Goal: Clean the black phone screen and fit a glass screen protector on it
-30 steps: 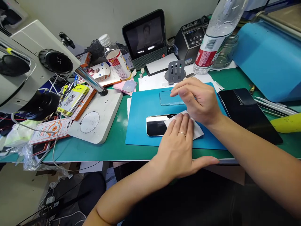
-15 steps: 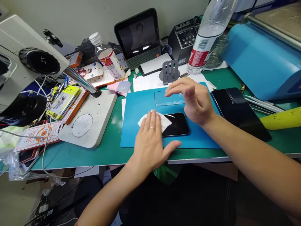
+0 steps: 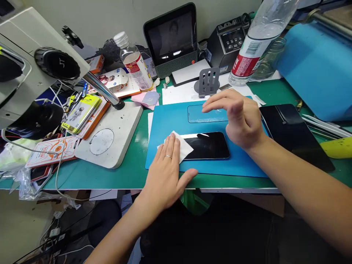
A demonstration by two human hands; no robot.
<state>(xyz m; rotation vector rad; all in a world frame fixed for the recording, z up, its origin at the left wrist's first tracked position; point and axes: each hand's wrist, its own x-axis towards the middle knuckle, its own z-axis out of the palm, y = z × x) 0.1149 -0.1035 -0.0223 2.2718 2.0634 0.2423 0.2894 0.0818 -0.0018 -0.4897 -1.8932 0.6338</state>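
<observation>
My left hand (image 3: 167, 176) lies flat with straight fingers on a white wipe (image 3: 186, 147), pressing it over the left end of a black smartphone (image 3: 209, 146). Its thumb sticks out to the right, off the phone's lower edge. The phone rests screen up on a blue mat (image 3: 162, 121). Above the mat's right part, my right hand (image 3: 243, 119) is raised with fingers bent loosely, thumb apart and nothing in its grasp. A clear screen protector (image 3: 202, 114) lies behind the phone, its right end partly hidden by the right fingers.
A microscope stand (image 3: 126, 132) occupies the left, beside stacked boxes (image 3: 82, 113). Bottles (image 3: 137, 69), a smart display (image 3: 173, 40) and a grey phone holder (image 3: 208, 82) stand behind the mat. At right are a dark tablet-like panel (image 3: 297, 132) and a blue machine (image 3: 316, 69).
My left hand has slid the wipe leftward along the phone, uncovering more of the screen. The right hand stays raised in much the same pose. The camera view has shifted slightly.
</observation>
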